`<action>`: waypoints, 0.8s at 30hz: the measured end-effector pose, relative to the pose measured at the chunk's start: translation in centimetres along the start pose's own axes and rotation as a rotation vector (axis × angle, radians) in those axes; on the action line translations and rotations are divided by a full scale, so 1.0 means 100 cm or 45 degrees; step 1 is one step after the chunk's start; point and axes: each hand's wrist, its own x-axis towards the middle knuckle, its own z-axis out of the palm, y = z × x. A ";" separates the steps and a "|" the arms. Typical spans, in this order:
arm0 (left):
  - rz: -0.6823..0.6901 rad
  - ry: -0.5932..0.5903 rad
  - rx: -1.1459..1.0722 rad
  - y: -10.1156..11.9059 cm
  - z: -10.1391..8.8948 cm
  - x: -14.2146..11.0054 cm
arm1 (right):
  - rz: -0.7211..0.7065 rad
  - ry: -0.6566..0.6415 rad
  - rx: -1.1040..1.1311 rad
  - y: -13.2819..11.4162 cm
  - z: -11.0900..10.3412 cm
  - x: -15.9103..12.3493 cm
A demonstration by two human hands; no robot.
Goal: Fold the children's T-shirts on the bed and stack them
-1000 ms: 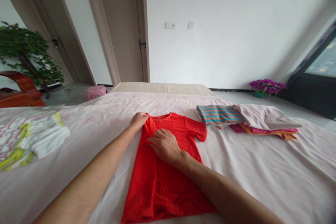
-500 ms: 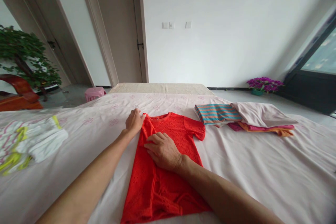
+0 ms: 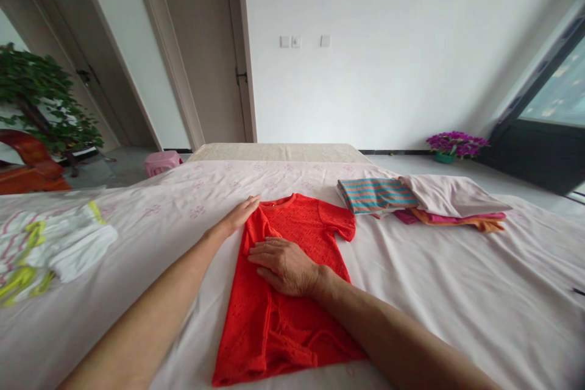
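A red short-sleeved T-shirt (image 3: 305, 225) lies on the sheet in front of me, its neckline pointing away. Its left side is folded inward over the front, while the right sleeve sticks out. My left hand (image 3: 241, 213) rests against the shirt's upper left shoulder, with fingers stretched out and together. Flat on the middle of the shirt lies my right hand (image 3: 283, 265), its fingers extended to the left across the folded part. Cloth beneath that palm and forearm is hidden.
The pale flowered sheet (image 3: 183, 256) covers the bed. To the right sit a striped folded garment (image 3: 377, 195) and a stack topped by a pale garment (image 3: 450, 195). White and yellow clothes (image 3: 64, 244) lie at left. Beyond stand a pink stool (image 3: 163, 161) and purple flowers (image 3: 457, 142).
My left hand's curled fingers have let go of the shirt's shoulder and straightened along it. My right hand has flattened slightly in nearly the same place.
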 end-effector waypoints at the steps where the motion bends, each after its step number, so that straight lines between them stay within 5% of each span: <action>1: -0.011 0.050 -0.038 -0.002 -0.006 -0.004 | 0.007 0.018 -0.006 -0.001 0.000 0.000; 8: -0.144 0.334 -0.067 -0.019 -0.017 -0.034 | 0.265 0.116 -0.174 -0.006 -0.005 0.010; 15: -0.053 0.213 -0.002 -0.018 -0.009 -0.014 | 0.452 -0.003 -0.407 -0.007 0.007 0.030; 24: -0.010 0.032 0.102 -0.022 -0.008 -0.006 | 0.456 0.242 -0.125 0.004 0.008 0.025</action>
